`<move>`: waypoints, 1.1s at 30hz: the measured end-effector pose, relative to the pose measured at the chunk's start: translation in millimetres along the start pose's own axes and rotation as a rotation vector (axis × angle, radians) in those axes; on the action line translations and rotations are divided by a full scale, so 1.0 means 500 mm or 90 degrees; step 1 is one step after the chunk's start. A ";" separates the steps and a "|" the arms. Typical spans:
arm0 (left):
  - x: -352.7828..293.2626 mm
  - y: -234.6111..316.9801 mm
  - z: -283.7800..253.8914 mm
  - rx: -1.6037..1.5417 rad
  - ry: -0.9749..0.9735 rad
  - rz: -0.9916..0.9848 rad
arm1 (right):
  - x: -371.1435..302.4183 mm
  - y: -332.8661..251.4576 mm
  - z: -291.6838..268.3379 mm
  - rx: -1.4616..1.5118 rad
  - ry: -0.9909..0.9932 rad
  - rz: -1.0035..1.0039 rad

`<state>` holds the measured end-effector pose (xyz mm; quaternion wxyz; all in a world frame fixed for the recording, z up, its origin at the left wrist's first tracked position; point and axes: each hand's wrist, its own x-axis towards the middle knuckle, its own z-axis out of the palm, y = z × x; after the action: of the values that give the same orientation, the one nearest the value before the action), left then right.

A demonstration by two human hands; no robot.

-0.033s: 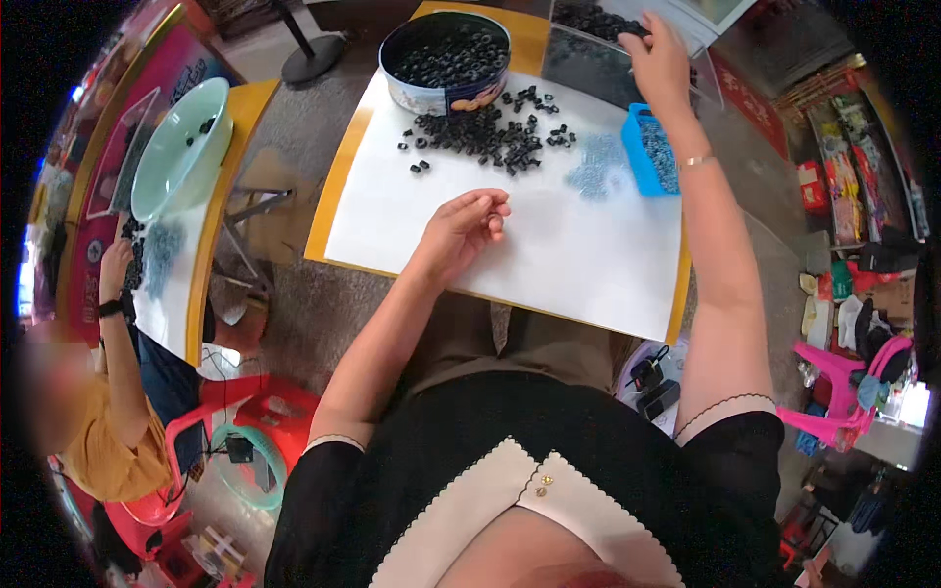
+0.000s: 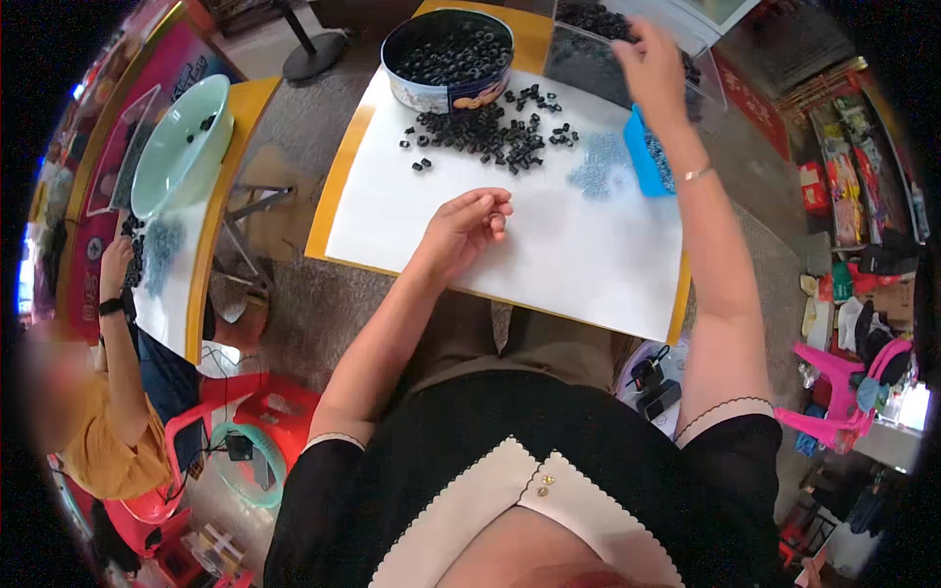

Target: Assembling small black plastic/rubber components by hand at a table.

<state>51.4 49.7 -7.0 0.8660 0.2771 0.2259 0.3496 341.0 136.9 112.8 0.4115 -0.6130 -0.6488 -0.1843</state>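
Note:
My left hand (image 2: 469, 230) rests over the white table top (image 2: 412, 220) near its front edge. Its fingers are curled together in a pinch; anything between them is hidden. At the far right, my right hand (image 2: 655, 76) is over the near side of a clear bin (image 2: 598, 64) of small black parts. Its thumb and fingertips look apart, slightly blurred, with nothing visible between them. Below that wrist lies a blue tray (image 2: 642, 157) of small metallic pieces, partly hidden by the forearm. A pile of small black ring-like parts (image 2: 490, 132) lies beyond my left hand.
A round tin (image 2: 436, 96) full of black parts stands at the table's back left. Beside the blue tray lies a patch of small bluish pieces (image 2: 598, 165). Leftward, a co-worker's hand (image 2: 116, 263) works at another table with a pale green basin (image 2: 181, 147).
My right hand has drawn slightly back toward me from the clear bin, its wrist shifting lower. My left hand stays in place.

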 end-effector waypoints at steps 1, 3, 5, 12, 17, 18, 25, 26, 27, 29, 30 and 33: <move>0.001 -0.001 -0.001 -0.006 -0.012 -0.005 | -0.031 -0.018 0.009 0.073 -0.066 -0.029; 0.005 -0.005 -0.009 -0.012 -0.020 -0.013 | -0.119 -0.055 0.044 0.187 -0.197 -0.031; 0.008 -0.010 -0.018 -0.008 -0.044 -0.005 | -0.192 -0.101 0.065 0.232 -0.293 -0.039; 0.002 -0.014 -0.024 0.004 -0.044 0.001 | -0.262 -0.137 0.107 0.111 -0.316 -0.130; 0.004 -0.015 -0.019 -0.018 -0.051 -0.008 | -0.282 -0.142 0.087 0.153 -0.293 -0.081; 0.005 -0.016 -0.018 -0.018 -0.060 -0.006 | -0.283 -0.141 0.083 0.175 -0.285 -0.061; 0.008 -0.019 -0.022 -0.022 -0.047 0.001 | -0.288 -0.139 0.077 0.395 -0.257 0.223; 0.008 -0.017 -0.024 -0.025 -0.036 0.007 | -0.284 -0.138 0.075 0.482 -0.262 0.291; 0.007 -0.014 -0.018 -0.029 -0.026 0.011 | -0.282 -0.133 0.071 0.568 -0.266 0.361; 0.006 0.000 -0.012 0.080 0.033 0.013 | -0.289 -0.125 0.071 0.620 -0.261 0.395; 0.001 0.015 -0.006 0.191 0.101 0.021 | -0.292 -0.124 0.071 0.680 -0.261 0.425; 0.026 0.096 -0.034 0.664 0.334 0.263 | -0.301 -0.130 0.063 0.616 -0.276 0.420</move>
<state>26.9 93.7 8.3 0.4468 0.6066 0.5139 0.4102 256.1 51.9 -3.1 0.5365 -0.5491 -0.5039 0.3959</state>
